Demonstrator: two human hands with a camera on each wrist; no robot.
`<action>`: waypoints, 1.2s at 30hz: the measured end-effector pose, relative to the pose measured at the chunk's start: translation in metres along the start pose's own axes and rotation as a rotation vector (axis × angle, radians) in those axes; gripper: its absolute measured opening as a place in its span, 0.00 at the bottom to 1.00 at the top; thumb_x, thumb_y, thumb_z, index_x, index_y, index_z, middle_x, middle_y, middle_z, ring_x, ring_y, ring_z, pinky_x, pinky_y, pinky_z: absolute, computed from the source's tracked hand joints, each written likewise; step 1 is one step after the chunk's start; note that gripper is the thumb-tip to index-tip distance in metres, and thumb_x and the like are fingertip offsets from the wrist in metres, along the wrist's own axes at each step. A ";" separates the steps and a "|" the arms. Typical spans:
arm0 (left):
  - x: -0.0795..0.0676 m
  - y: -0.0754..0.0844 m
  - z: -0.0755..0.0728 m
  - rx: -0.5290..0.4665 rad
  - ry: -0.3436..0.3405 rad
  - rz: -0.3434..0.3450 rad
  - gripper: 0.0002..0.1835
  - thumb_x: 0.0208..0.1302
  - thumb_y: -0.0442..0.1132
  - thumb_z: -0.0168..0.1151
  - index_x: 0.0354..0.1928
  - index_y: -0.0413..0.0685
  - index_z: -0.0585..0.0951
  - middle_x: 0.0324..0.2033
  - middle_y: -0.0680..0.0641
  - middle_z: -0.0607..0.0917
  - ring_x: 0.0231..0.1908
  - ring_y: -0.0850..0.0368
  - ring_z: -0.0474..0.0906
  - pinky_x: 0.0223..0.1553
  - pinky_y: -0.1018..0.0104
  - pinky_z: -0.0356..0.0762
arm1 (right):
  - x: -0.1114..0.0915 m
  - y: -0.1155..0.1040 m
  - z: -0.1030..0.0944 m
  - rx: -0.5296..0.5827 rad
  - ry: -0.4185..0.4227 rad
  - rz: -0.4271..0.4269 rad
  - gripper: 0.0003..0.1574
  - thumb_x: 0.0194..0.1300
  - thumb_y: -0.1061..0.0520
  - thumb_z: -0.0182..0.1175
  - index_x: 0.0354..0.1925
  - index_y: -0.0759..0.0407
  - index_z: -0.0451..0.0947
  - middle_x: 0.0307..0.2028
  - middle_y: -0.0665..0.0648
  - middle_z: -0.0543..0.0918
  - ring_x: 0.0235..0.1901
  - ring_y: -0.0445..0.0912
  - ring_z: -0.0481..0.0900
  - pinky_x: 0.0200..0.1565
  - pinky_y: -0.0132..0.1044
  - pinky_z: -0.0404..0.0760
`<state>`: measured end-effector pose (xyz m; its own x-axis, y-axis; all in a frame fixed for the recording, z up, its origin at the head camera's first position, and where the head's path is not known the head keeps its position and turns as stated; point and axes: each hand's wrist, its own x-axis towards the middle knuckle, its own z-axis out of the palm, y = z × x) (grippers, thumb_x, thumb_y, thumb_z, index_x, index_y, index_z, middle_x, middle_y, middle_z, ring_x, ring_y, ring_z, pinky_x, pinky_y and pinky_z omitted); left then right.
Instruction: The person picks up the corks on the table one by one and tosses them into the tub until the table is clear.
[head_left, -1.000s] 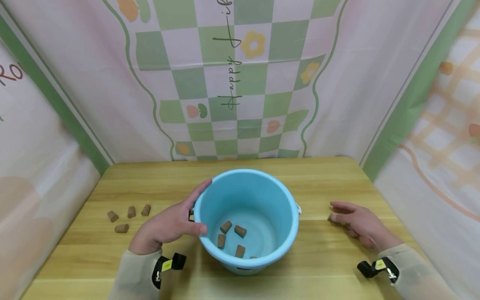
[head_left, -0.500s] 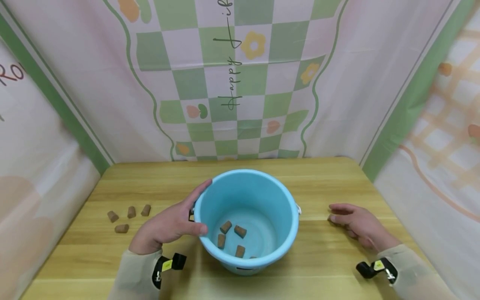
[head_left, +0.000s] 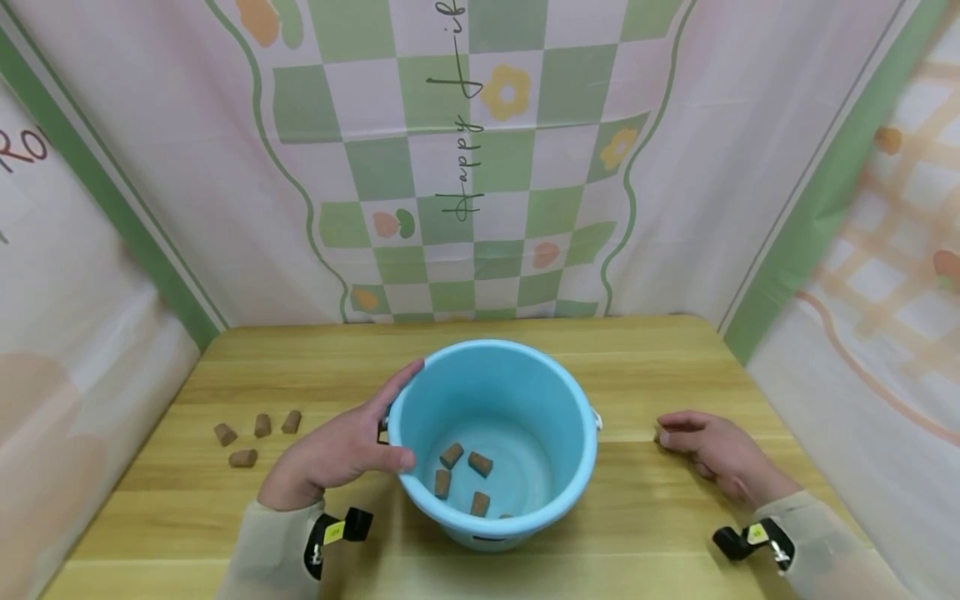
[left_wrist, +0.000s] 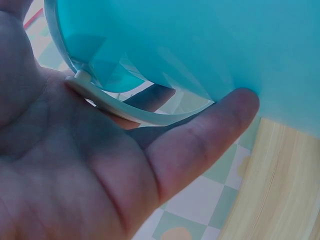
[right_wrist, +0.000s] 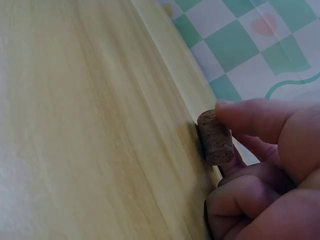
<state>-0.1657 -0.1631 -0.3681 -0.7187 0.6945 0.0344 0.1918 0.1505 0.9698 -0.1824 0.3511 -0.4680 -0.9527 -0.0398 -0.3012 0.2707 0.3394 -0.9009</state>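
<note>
My left hand [head_left: 330, 454] rests open-fingered against the blue bucket [head_left: 525, 375] mid-table, while my right hand [head_left: 712, 454] pinches a cork [right_wrist: 216, 138] near the table's right edge.

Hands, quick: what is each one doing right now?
Left hand: open, pressed against the blue bucket.
Right hand: pinching a brown cork.

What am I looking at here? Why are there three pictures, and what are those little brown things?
A person wears three cameras: one on the head, one on each wrist. The head picture looks down at a wooden table. The left hand rests against a blue bucket with brown corks inside. Four more corks lie on the table's left side. The left wrist picture shows that palm against the bucket up close. The right wrist picture shows the right hand pinching one cork.
</note>
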 end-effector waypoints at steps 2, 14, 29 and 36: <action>0.000 0.000 0.000 0.001 0.000 -0.003 0.54 0.53 0.53 0.69 0.72 0.74 0.41 0.64 0.40 0.62 0.56 0.39 0.67 0.49 0.55 0.72 | -0.001 -0.001 0.000 -0.023 -0.004 -0.008 0.36 0.56 0.56 0.67 0.60 0.67 0.67 0.45 0.62 0.80 0.16 0.38 0.65 0.14 0.31 0.66; 0.000 0.001 0.000 0.006 -0.006 -0.007 0.54 0.52 0.54 0.69 0.72 0.73 0.40 0.63 0.41 0.62 0.56 0.39 0.67 0.49 0.55 0.72 | -0.001 0.000 0.002 -0.039 0.008 -0.035 0.29 0.58 0.59 0.65 0.54 0.69 0.66 0.46 0.62 0.78 0.17 0.39 0.66 0.15 0.32 0.67; 0.001 -0.001 0.000 0.007 0.005 0.001 0.53 0.52 0.54 0.69 0.72 0.75 0.42 0.64 0.41 0.61 0.56 0.40 0.67 0.49 0.55 0.71 | 0.002 0.002 0.001 -0.025 0.025 -0.020 0.28 0.60 0.52 0.64 0.53 0.67 0.70 0.44 0.61 0.80 0.13 0.36 0.62 0.14 0.31 0.65; 0.001 -0.001 0.000 -0.031 -0.006 -0.004 0.54 0.54 0.51 0.69 0.72 0.74 0.41 0.63 0.39 0.62 0.55 0.39 0.67 0.49 0.55 0.72 | 0.002 0.001 -0.002 0.019 0.007 -0.013 0.31 0.60 0.51 0.64 0.55 0.68 0.69 0.44 0.60 0.81 0.14 0.35 0.62 0.14 0.30 0.64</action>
<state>-0.1662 -0.1625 -0.3688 -0.7153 0.6982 0.0293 0.1684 0.1316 0.9769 -0.1840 0.3529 -0.4685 -0.9570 -0.0373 -0.2876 0.2610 0.3211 -0.9103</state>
